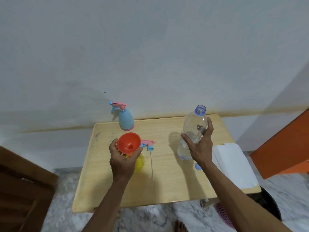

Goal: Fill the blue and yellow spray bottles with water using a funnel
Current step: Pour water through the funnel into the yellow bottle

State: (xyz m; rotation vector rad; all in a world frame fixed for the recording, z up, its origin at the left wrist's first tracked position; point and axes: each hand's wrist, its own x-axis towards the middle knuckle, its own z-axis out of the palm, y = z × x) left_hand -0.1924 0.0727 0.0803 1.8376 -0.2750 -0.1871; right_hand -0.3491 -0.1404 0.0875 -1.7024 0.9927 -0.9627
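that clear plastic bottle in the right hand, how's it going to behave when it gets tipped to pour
The clear bottle looks thin-walled, so it will probably dent under the right hand. It seems only partly full, so likely light, with water shifting as it tilts. Its cap is off, so it may gush quickly toward the orange funnel.

Setting: we judge this a room in a home. We note a small wooden table (167, 190) against a plain pale wall (150, 47), marbled floor tiles (150, 218), a brown panelled door (21, 190), and a pink plastic basket (224, 215) below the table's near right corner.
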